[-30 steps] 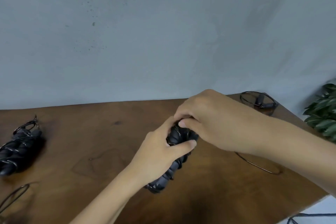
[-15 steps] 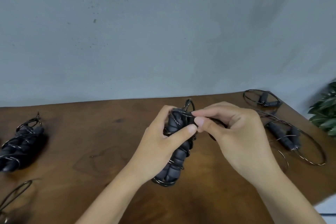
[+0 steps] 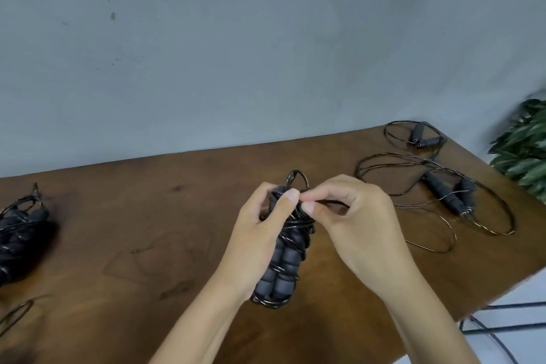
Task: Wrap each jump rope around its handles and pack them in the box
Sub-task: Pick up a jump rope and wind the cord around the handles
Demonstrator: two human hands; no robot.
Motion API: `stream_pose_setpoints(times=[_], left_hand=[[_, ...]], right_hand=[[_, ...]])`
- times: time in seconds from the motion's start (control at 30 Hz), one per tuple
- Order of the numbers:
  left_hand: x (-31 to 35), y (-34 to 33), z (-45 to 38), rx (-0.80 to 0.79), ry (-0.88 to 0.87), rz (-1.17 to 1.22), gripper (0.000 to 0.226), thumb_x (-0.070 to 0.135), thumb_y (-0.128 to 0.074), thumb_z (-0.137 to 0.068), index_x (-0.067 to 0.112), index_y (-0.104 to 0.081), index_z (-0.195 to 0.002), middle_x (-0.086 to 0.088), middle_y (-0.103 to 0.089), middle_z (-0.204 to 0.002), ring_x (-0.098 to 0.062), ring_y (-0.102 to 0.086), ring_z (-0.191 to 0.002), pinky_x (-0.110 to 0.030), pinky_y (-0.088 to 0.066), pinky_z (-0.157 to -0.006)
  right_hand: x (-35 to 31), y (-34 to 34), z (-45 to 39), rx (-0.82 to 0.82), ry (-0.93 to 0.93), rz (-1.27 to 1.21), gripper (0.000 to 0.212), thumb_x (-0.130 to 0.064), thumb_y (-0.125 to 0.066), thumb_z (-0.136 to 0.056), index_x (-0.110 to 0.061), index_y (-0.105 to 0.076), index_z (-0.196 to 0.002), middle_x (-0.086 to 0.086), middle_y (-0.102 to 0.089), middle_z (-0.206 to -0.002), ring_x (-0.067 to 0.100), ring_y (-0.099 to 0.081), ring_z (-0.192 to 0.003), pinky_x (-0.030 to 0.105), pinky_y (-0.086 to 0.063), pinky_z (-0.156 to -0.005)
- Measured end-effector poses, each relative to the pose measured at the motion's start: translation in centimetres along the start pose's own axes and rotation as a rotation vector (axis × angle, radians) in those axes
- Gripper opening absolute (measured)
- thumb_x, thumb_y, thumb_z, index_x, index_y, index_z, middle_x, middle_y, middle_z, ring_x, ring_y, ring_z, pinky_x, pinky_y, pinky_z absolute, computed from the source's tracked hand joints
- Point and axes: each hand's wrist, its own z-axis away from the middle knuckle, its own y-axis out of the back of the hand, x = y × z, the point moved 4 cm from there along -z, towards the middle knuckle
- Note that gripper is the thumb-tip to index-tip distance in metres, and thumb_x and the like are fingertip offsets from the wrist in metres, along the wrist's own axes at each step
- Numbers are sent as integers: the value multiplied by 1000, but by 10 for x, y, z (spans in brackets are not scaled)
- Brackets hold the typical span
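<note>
Now that the right hand (image 3: 354, 216) has come off the top, it pinches what seems the cord's loose end beside the black foam-handled rope bundle (image 3: 283, 248) gripped upright by the left hand (image 3: 257, 233) above the brown wooden counter (image 3: 147, 216), so wrapping looks nearly finished.

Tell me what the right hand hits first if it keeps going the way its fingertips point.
The right hand points leftward; it would meet the wrapped jump rope almost at once, then the left hand; depth is unclear.

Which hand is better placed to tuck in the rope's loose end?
Right. The right hand already pinches the rope end at the top of the wrapped jump rope, while the left hand grips the bundle.
</note>
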Motion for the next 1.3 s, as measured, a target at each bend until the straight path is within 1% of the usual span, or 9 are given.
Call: stream_pose_setpoints(times=[0.17, 0.33, 0.47, 0.67, 0.8, 0.93, 1.03, 1.17, 1.3], left_hand=[[-14, -3, -6, 111, -41, -4, 19, 34, -68, -99, 15, -66, -99, -22, -67, -86, -29, -66, -70, -42, -57, -61], [-24, -4, -10, 239, -39, -16, 21, 32, -66, -100, 11, -64, -99, -24, -67, -92, -25, -65, -71, -34, -56, -60], [-23, -5, -19, 288, -54, -33, 15, 32, -66, -100, 17, -67, -96, -13, -72, -86, -23, -67, -69, -33, -57, -60], [-24, -20, -31, 296, -119, -229, 16, 31, -67, -100, 16, -64, -98, 5, -67, -76, -8, -64, -68, -21, -51, -63], [-25, -38, -36, 270, -116, -282, 14, 30, -68, -100, 17, -63, -97, 5, -66, -71, -12, -63, -62, -33, -56, -57], [-30, -55, -41, 259, -79, -225, 18, 31, -68, -100, 13, -62, -101, -12, -68, -80, -24, -67, -66, -56, -59, -62], [-37, -67, -43, 271, -43, -172, 20, 32, -68, -101, 13, -61, -99, -21, -69, -86, -31, -66, -68, -60, -59, -64], [-43, -81, -48, 301, -18, -166, 19, 31, -68, -102, 14, -61, -97, -23, -71, -90, -38, -67, -69, -63, -59, -67], [-51, -92, -51, 327, 7, -174, 18, 31, -68, -102, 14, -62, -99, -19, -73, -90, -38, -70, -70, -64, -61, -67]], right_hand=[[24, -12, 12, 149, -92, -106, 22, -14, -77, -88, -32, -78, -101, -18, -72, -100, 2, -68, -99, 16, -51, -82], [52, -13, 26, 315, -325, -207, 44, -38, -71, -91, -37, -59, -134, -25, -59, -126, -8, -57, -116, 20, -47, -99], [72, -13, 23, 120, -611, -647, 32, -40, -58, -98, -18, -66, -120, -4, -78, -110, 12, -73, -105, 37, -53, -101], [79, -5, 1, 106, -627, -802, 31, -37, -60, -97, -14, -70, -114, 2, -79, -107, 18, -75, -104, 40, -56, -95], [95, 3, -15, 117, -705, -937, 30, -34, -68, -91, -10, -76, -108, 5, -79, -105, 18, -75, -101, 37, -55, -92], [110, 8, -24, 76, -767, -1207, 42, -31, -73, -84, -7, -73, -118, 7, -76, -111, 14, -72, -98, 31, -52, -96], [120, 15, -30, 59, -748, -1344, 43, -25, -71, -86, -2, -68, -122, 11, -74, -118, 14, -72, -105, 30, -51, -102], [135, 30, -38, 118, -642, -1258, 35, -17, -73, -81, 0, -71, -112, 13, -77, -107, 14, -74, -94, 22, -60, -85], [142, 51, -44, 174, -482, -922, 21, -7, -79, -79, -5, -76, -100, 11, -79, -88, 15, -75, -82, 21, -58, -75]])
